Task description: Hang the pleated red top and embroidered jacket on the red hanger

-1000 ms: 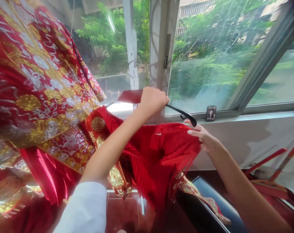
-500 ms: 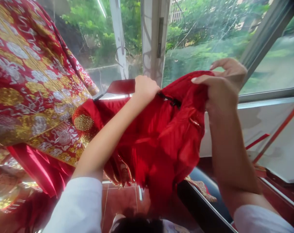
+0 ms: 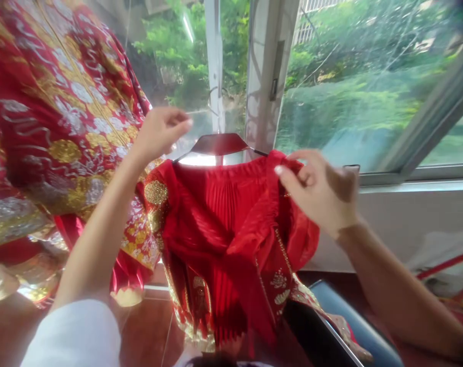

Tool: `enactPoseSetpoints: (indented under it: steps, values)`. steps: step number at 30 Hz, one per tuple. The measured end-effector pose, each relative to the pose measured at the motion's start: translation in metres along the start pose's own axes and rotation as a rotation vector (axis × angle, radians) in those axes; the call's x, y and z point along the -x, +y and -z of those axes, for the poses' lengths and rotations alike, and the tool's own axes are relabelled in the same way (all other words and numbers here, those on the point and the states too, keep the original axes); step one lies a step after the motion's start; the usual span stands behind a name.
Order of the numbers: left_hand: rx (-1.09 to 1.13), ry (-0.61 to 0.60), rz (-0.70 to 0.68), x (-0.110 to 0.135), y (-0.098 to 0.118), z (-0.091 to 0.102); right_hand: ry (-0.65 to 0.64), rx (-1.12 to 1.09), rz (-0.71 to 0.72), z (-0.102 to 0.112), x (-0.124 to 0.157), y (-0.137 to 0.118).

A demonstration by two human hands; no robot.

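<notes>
A red pleated skirt (image 3: pixel 223 224) with gold embroidered panels hangs from a dark red hanger (image 3: pixel 218 143) in front of the window. My right hand (image 3: pixel 319 191) pinches the skirt's upper right corner at the hanger's end. My left hand (image 3: pixel 160 130) hovers just left of the hanger, fingers loose and holding nothing, and it touches neither the hanger nor the skirt. Close behind my left arm hangs a large red robe (image 3: pixel 55 127) with gold and silver embroidery, filling the left side.
A sliding window with a grey frame (image 3: pixel 414 176) and a white post (image 3: pixel 216 66) stands behind the hanger, with greenery outside. A dark blue seat (image 3: pixel 346 326) sits low on the right, red rods (image 3: pixel 445 262) lean at the far right, and red floor tiles (image 3: pixel 147 331) lie below.
My left hand has let go of the hanger and moved left. My right hand has come down from its raised position, and the skirt now hangs spread on the hanger.
</notes>
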State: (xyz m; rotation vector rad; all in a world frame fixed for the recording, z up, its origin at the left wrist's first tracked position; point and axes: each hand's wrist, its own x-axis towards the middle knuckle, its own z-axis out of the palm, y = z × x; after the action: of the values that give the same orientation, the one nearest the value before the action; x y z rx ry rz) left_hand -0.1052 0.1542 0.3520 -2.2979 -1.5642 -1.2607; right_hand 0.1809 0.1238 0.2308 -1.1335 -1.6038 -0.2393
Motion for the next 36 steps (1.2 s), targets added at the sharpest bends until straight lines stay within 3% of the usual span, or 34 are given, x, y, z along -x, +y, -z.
enactPoseSetpoints:
  steps: [2, 3, 5, 7, 10, 17, 21, 23, 29, 36]
  values:
    - [-0.051, -0.17, -0.023, 0.017, -0.044, 0.017, 0.004, 0.041, 0.038, 0.004, -0.031, -0.001]
    - [-0.058, -0.239, -0.004, 0.026, -0.061, 0.022, -0.057, 0.029, 0.068, 0.001, -0.046, -0.003]
    - [-0.048, -0.344, 0.035, 0.043, -0.082, 0.025, -0.28, -0.065, 0.114, -0.012, -0.072, -0.008]
    - [-0.048, -0.36, 0.023, 0.056, -0.087, 0.022, -0.516, -0.162, 0.1, -0.03, -0.089, -0.015]
    - [-0.095, -0.258, -0.036, 0.062, -0.08, 0.012, -0.649, -0.263, 0.039, -0.049, -0.098, -0.024]
    - [0.016, -0.039, 0.002, 0.046, -0.083, 0.001, -0.601, -0.454, -0.036, -0.054, -0.094, -0.021]
    - [0.146, 0.239, 0.066, 0.029, -0.077, -0.005, -0.59, -0.44, -0.028, -0.058, -0.092, -0.021]
    - [0.144, 0.292, 0.039, 0.022, -0.068, -0.006, -0.563, -0.418, 0.003, -0.059, -0.09, -0.022]
    - [-0.073, -0.165, -0.126, 0.03, -0.057, -0.006, -0.529, -0.391, 0.125, -0.046, -0.089, 0.001]
    - [-0.072, -0.29, -0.08, 0.036, -0.071, 0.001, -0.553, -0.26, 0.11, -0.027, -0.074, 0.053]
